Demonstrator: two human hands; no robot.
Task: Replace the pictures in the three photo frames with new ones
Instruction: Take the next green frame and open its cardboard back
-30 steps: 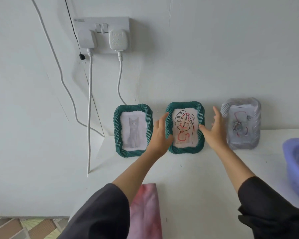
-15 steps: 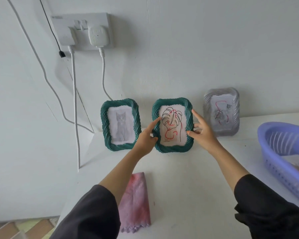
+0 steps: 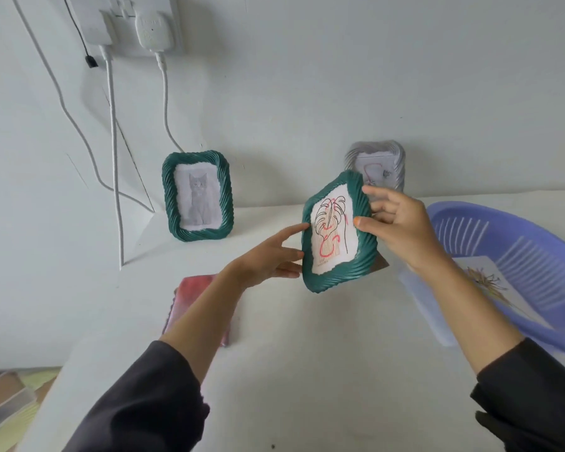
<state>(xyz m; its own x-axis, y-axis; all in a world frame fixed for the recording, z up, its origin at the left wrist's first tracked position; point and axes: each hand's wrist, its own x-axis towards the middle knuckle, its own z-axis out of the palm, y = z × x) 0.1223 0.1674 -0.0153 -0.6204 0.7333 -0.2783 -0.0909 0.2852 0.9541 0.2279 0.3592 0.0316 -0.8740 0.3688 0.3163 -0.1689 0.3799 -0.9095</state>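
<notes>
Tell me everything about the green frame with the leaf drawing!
The leaf frame is dark green with a twisted, rope-like rim, maybe plastic. Inside sits white paper with a black line leaf and red squiggles. It hangs tilted above the white table. The right hand pinches its right edge, thumb in front; the left hand touches its left edge with straight fingers. A brownish back part pokes out at lower right.

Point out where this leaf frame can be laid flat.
Bare tabletop lies between the pink cloth and the purple basket, under the leaf frame. Another strip runs between the cat frame and the silver frame. The basket crowds the right side.
</notes>
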